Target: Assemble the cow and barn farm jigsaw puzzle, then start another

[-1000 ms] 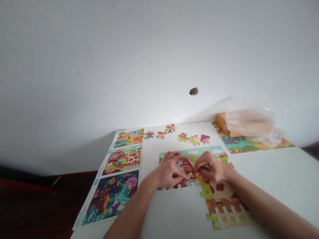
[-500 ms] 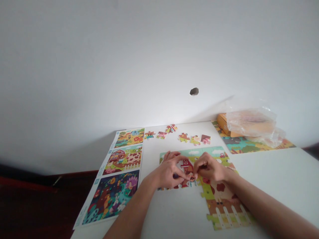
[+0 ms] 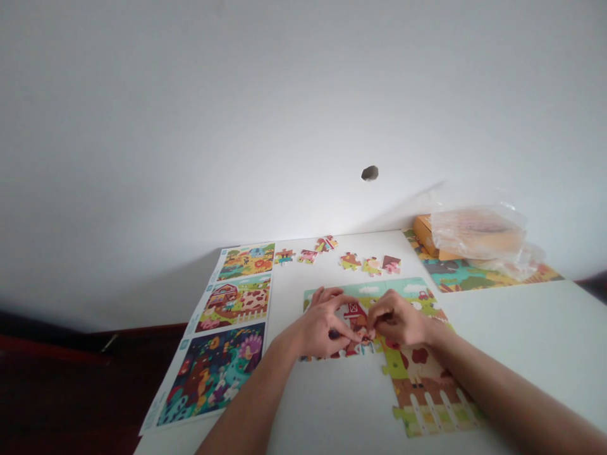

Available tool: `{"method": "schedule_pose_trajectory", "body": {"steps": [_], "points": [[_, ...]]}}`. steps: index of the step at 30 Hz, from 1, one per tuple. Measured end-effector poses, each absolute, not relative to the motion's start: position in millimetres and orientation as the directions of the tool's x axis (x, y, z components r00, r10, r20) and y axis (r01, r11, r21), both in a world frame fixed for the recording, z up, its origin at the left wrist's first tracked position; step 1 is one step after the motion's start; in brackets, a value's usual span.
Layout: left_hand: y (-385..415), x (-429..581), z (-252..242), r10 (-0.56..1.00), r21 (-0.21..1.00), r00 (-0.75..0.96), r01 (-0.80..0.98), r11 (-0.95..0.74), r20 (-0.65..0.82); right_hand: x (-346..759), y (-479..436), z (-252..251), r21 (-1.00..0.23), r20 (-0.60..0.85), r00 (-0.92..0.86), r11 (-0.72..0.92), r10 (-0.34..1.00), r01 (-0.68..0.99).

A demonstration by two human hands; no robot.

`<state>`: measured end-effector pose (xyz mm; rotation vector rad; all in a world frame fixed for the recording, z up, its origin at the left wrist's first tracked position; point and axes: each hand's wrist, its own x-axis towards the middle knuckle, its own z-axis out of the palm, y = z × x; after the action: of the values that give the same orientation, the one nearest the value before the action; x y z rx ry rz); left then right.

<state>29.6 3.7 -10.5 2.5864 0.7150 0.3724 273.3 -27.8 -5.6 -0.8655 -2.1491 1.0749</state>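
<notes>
A partly joined farm jigsaw puzzle (image 3: 417, 379) lies on the white table, showing a barn, a cow and a white fence. On its barn side rests my left hand (image 3: 327, 322), fingers spread and laid on the pieces, the index tip and thumb close to a puzzle piece (image 3: 365, 339) with a small figure on it. My right hand (image 3: 396, 319) is closed, its thumb and index finger pinched at the right edge of that same piece. Both hands cover parts of the barn and the cow, so how tightly the piece sits among its neighbours cannot be seen.
Several loose puzzle pieces (image 3: 349, 261) lie behind the puzzle near the wall. On the left is a sheet (image 3: 188, 335) with three printed pictures. A clear plastic bag (image 3: 478, 234) and an orange box (image 3: 423, 234) rest on another colourful picture (image 3: 455, 278) at the back right.
Almost nothing differs. My right fingertips have shifted very slightly at the piece; my left hand stays in place.
</notes>
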Motion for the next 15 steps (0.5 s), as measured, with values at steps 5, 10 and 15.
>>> {"method": "schedule_pose_trajectory", "body": {"steps": [5, 10, 15], "points": [[4.1, 29.4, -11.4, 0.524, 0.471, 0.838, 0.405, -0.783, 0.151, 274.1, -26.9, -9.6, -0.825, 0.182, -0.639, 0.47, 0.747, 0.314], [4.2, 29.2, -10.8, 0.531, 0.481, 0.834, 0.407, -0.776, 0.15, 274.5, -25.9, -10.0, -0.783, 0.16, -0.645, 0.494, 0.747, 0.378], [7.0, 27.0, -8.8, 0.526, 0.462, 0.82, 0.384, -0.799, 0.227, 276.8, -21.1, -14.3, -0.634, 0.303, -0.42, 0.51, 0.855, 0.581]]}}
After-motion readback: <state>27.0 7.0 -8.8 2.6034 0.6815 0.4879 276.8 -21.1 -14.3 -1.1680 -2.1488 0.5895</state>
